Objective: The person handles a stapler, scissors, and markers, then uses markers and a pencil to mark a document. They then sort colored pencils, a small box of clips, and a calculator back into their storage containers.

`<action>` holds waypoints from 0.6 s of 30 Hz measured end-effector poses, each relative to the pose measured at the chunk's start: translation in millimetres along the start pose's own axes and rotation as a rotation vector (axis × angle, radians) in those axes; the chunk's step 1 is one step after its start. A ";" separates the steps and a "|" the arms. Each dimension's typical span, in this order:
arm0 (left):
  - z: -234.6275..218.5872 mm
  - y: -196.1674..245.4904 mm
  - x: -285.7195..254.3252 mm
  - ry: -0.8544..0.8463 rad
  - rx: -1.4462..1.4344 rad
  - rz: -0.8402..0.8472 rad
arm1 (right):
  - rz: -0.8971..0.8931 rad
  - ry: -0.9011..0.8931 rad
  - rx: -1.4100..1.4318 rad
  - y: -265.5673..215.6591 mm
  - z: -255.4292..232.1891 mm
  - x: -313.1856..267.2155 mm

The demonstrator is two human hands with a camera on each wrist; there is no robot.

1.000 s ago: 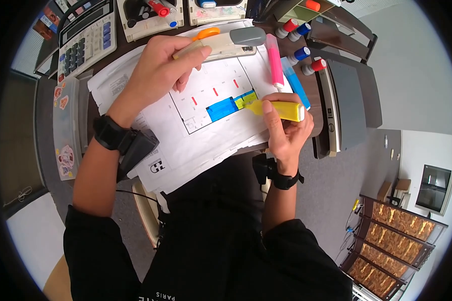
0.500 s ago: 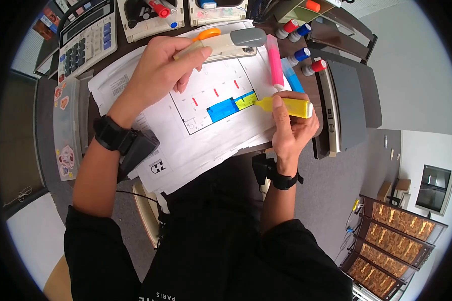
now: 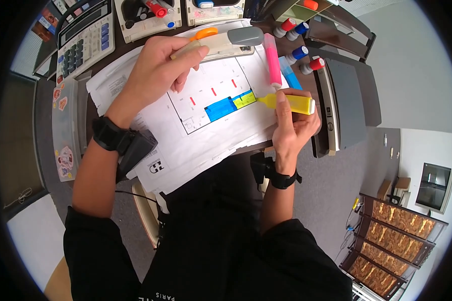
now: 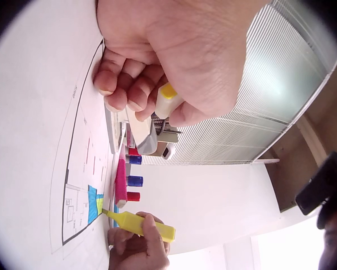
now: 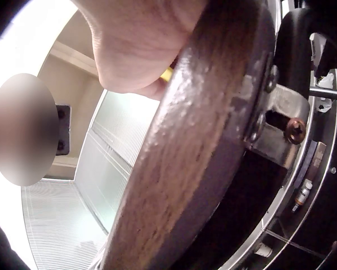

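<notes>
My right hand (image 3: pixel 294 123) pinches a yellow highlighter (image 3: pixel 294 104), its tip at the right end of a yellow patch (image 3: pixel 244 99) on the printed plan (image 3: pixel 201 108). A blue patch (image 3: pixel 220 109) adjoins the yellow one. In the left wrist view the same highlighter (image 4: pixel 140 225) slants down to the paper. My left hand (image 3: pixel 160 70) rests over the sheets, pinching a pale cap with a yellow end (image 4: pixel 167 100) between thumb and fingers. A stapler (image 3: pixel 226 44) lies beside it. The table edge (image 5: pixel 174 140) hides most of my right hand (image 5: pixel 140 45) in the right wrist view.
A pink highlighter (image 3: pixel 272 62) and a blue one (image 3: pixel 289 74) lie right of the stapler. Several red- and blue-capped bottles stand behind them, near a grey device (image 3: pixel 349 100). A calculator (image 3: pixel 85 45) and a clear box (image 3: pixel 65 130) are at left.
The highlighter has moved right along the yellow patch, which is now more evenly filled. My right hand shifted right with it; my left hand has kept its place on the sheets.
</notes>
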State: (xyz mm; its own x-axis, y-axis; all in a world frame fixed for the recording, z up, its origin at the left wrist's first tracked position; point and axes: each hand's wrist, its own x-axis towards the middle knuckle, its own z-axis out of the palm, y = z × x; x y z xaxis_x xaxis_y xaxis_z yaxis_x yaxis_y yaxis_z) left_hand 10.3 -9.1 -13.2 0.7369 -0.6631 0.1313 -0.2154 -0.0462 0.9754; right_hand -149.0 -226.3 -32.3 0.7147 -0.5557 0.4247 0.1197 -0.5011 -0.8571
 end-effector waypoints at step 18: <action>-1.0 1.2 -0.4 0.002 0.004 0.004 | 0.015 -0.075 0.318 0.7 -3.1 -4.6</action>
State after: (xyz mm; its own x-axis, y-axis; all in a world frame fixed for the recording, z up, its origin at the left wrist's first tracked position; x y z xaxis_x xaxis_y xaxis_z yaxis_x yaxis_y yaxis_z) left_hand 10.4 -8.1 -11.9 0.7370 -0.6621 0.1359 -0.2213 -0.0463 0.9741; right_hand -154.4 -226.2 -34.0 0.7654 -0.5048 0.3991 0.3098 -0.2546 -0.9161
